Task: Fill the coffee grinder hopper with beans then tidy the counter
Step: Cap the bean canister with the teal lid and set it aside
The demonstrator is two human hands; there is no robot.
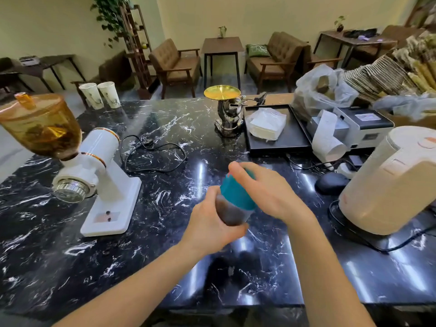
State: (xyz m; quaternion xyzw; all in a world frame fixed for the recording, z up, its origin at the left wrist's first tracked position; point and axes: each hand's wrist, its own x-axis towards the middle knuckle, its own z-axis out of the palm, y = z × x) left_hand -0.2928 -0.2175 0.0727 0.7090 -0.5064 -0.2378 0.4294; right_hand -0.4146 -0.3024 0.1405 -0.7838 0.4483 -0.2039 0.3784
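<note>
The left hand (pixel 213 223) grips a clear bean-filled plastic jar (pixel 232 208) above the black marble counter (pixel 165 147) while the right hand (pixel 264 192) wraps its teal screw lid (pixel 236 192), probably unscrewing or closing it; the white grinder's amber lidded hopper (pixel 40 128) stands well left.

Your two forearms enter from the frame's lower edge, both bare up to that edge; no sleeve shows. Left hand (pixel 212 226): no ring, no glove. Right hand (pixel 266 190): likewise bare, no watch or band at the wrist. Nails short, unpainted where they show. Some motion blur on the fingers.
</note>
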